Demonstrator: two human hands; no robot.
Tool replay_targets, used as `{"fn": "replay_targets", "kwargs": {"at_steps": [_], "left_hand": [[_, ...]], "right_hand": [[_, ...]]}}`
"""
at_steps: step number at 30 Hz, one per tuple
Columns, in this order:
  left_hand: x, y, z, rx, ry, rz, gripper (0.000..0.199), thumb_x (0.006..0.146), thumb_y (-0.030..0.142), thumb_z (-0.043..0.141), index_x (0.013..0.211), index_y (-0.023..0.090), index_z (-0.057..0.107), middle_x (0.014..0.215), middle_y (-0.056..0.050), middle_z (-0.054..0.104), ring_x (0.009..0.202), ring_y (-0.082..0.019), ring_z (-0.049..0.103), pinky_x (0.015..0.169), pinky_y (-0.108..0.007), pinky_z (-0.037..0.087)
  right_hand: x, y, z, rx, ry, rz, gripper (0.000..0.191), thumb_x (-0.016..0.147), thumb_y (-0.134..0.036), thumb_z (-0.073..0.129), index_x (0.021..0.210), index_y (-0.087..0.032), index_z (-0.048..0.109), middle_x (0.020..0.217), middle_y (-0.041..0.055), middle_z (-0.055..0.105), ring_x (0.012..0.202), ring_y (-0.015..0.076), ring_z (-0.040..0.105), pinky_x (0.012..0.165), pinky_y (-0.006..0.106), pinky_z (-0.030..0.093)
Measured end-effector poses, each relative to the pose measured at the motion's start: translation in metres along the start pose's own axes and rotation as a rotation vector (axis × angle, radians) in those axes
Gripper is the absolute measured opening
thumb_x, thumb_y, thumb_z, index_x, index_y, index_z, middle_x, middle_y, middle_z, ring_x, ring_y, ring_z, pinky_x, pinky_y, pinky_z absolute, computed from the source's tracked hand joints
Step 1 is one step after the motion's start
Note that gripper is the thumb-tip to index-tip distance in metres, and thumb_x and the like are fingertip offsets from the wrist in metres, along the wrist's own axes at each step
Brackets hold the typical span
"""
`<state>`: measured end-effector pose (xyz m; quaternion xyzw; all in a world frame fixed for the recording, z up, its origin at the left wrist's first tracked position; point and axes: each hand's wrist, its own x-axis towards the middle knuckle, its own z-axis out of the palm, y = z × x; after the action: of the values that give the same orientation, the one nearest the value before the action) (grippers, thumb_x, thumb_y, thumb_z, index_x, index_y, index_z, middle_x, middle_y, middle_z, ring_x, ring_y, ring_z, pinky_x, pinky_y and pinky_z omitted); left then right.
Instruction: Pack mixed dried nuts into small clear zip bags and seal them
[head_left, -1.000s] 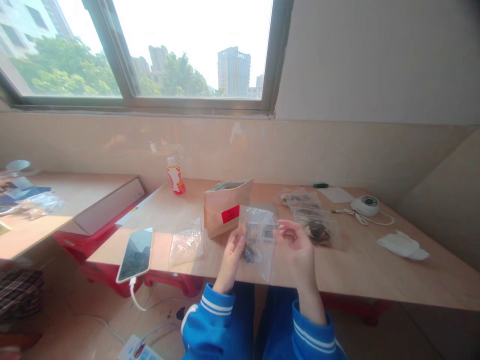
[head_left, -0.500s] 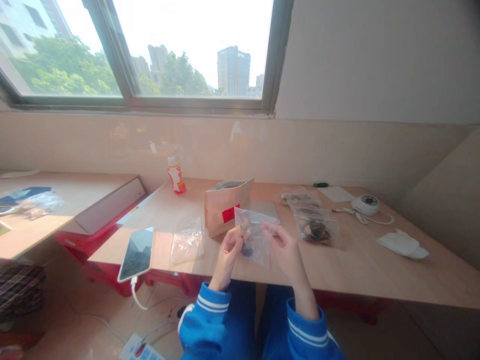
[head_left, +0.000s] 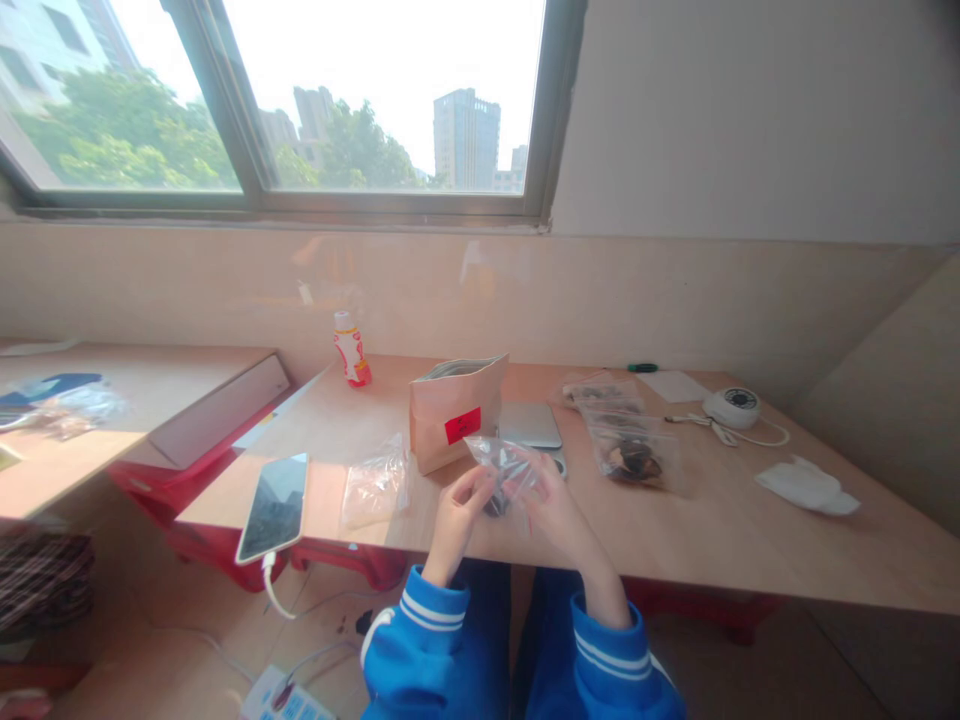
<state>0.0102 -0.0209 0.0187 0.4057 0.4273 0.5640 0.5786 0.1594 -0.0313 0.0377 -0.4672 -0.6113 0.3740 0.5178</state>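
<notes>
A clear zip bag [head_left: 514, 505] with dark pieces in its lower left part hangs between my hands at the table's front edge. My left hand [head_left: 459, 512] pinches the bag's left side. On its right side, the fingers of my right hand [head_left: 551, 500] are closed on the plastic. Right behind them stands an open brown paper pouch [head_left: 446, 405] with a red label. A flat silver scale [head_left: 534, 425] lies beside the pouch, partly hidden by my right hand and the bag.
Filled clear bags [head_left: 634, 458] lie to the right, near a small white fan [head_left: 733, 408] and white tissue [head_left: 806, 485]. Leftward are clear plastic bags [head_left: 376, 485], a phone [head_left: 275, 507] on a cable and a bottle [head_left: 352, 352]. A green-handled tool [head_left: 642, 368] lies at the back.
The clear bag's top has come down and folded between my hands, uncovering more of the scale. My right hand has moved slightly left, closer to my left hand.
</notes>
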Motion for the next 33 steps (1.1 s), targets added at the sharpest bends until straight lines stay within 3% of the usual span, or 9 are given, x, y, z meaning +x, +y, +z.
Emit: {"fn": "replay_targets", "kwargs": {"at_steps": [4,8,16,24,29,33], "left_hand": [[-0.0015,0.0014,0.0032,0.003,-0.039,0.047,0.035,0.062,0.04,0.079,0.087,0.016,0.073,0.094,-0.008,0.074,0.093,-0.026,0.066,0.089,-0.036,0.048],[-0.0053,0.0026,0.0035,-0.009,-0.092,0.076,0.031,0.069,0.039,0.074,0.091,0.018,0.072,0.098,-0.006,0.073,0.096,-0.024,0.065,0.088,-0.031,0.047],[-0.0019,-0.0029,0.0019,-0.019,-0.068,0.055,0.039,0.073,0.046,0.068,0.1,0.017,0.07,0.103,-0.007,0.071,0.1,-0.024,0.063,0.087,-0.031,0.047],[-0.0065,-0.0055,0.0021,-0.078,-0.143,0.036,0.035,0.075,0.042,0.069,0.101,0.018,0.066,0.108,-0.007,0.068,0.107,-0.023,0.06,0.093,-0.03,0.044],[-0.0082,-0.0027,-0.001,-0.103,-0.197,0.039,0.033,0.078,0.041,0.066,0.103,0.02,0.064,0.108,-0.006,0.068,0.105,-0.021,0.06,0.092,-0.028,0.043],[-0.0062,-0.0008,-0.0016,-0.074,-0.217,0.038,0.033,0.074,0.042,0.071,0.096,0.018,0.064,0.098,-0.005,0.069,0.094,-0.02,0.062,0.085,-0.028,0.046]], "right_hand": [[0.003,0.0028,-0.0002,0.119,0.031,0.045,0.039,0.078,-0.043,0.066,0.112,-0.025,0.065,0.12,0.008,0.059,0.107,0.024,0.061,0.091,0.039,0.052],[0.005,0.0068,0.0014,0.222,0.018,0.103,0.034,0.077,-0.043,0.067,0.103,-0.021,0.068,0.114,0.0089,0.064,0.101,0.0238,0.065,0.091,0.039,0.052],[0.0039,0.0019,0.0007,0.31,0.008,0.138,0.043,0.077,-0.045,0.068,0.112,-0.021,0.064,0.118,0.0098,0.066,0.107,0.0258,0.063,0.095,0.043,0.049],[-0.0012,0.0073,-0.007,0.288,-0.122,0.163,0.049,0.08,-0.045,0.065,0.123,-0.023,0.058,0.13,0.0082,0.059,0.118,0.0222,0.057,0.102,0.04,0.044],[-0.0031,0.006,-0.006,0.287,-0.108,0.178,0.043,0.081,-0.043,0.063,0.119,-0.023,0.06,0.123,0.0079,0.064,0.111,0.0222,0.061,0.099,0.041,0.047],[-0.0023,0.0089,-0.0058,0.205,-0.06,0.103,0.038,0.079,-0.04,0.065,0.113,-0.024,0.063,0.116,0.0068,0.065,0.104,0.0214,0.064,0.093,0.039,0.051]]}}
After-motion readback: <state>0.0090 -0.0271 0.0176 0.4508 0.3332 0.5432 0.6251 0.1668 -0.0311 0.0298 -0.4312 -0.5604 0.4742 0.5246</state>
